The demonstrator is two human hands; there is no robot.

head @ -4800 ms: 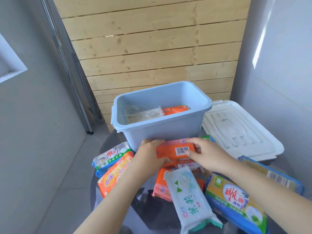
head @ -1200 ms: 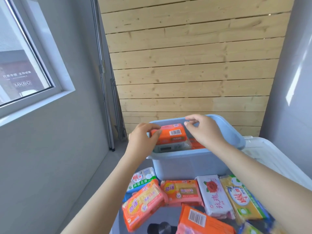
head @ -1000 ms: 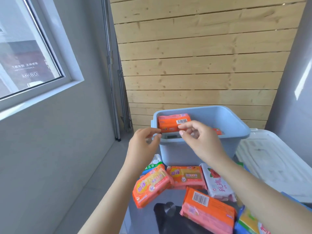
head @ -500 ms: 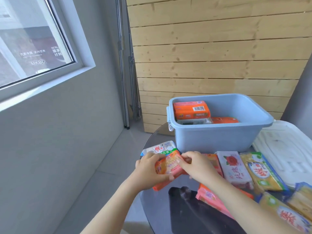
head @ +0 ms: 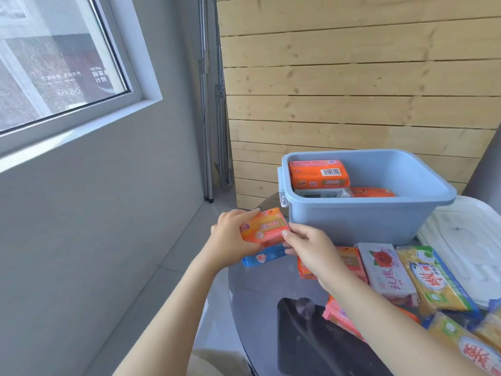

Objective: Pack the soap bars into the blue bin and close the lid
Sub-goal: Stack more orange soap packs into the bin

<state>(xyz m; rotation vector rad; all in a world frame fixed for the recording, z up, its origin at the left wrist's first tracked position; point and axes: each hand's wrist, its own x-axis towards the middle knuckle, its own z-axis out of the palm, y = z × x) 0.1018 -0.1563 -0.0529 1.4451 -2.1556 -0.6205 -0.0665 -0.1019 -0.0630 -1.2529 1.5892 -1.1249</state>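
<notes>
Soft, even daylight fills the room, coming from the large white-framed window [head: 54, 63] on the left wall. Its glass shows pale reflected lettering and a washed-out view. The light pine plank wall [head: 352, 85] is brightly and evenly lit, with no hard shadows. The dark round glass surface [head: 257, 289] carries a dull sheen at its left edge and mirrors dark shapes near its front edge. The wide lens bends the window frame and wall lines towards the edges. The picture is slightly soft overall; print on the wrappers at the right edge smears.
</notes>
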